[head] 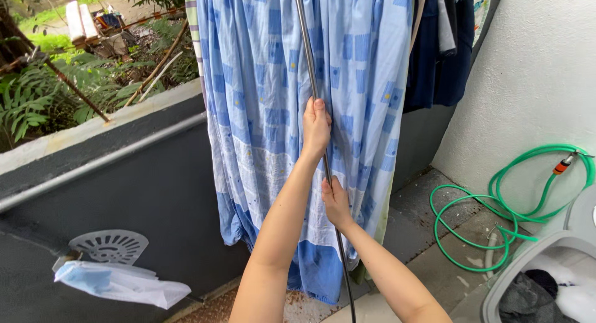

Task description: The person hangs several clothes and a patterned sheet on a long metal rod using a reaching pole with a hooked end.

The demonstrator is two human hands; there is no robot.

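Close below the camera, 2 bare arms reach up to a thin metal pole (323, 155). The right hand (336, 202) wraps it lower down, fingers closed around the shaft; the left hand (316, 125) grips it higher, also closed on it. The pole stands nearly upright in front of a hanging blue patterned sheet (267, 112), shiny above and dark below. It looks stiff, light and smooth, likely slippery, so a 2-handed grip mid-shaft suits it. Farther right, a green hose (496, 223) coils on the floor by a white wall (534, 74).
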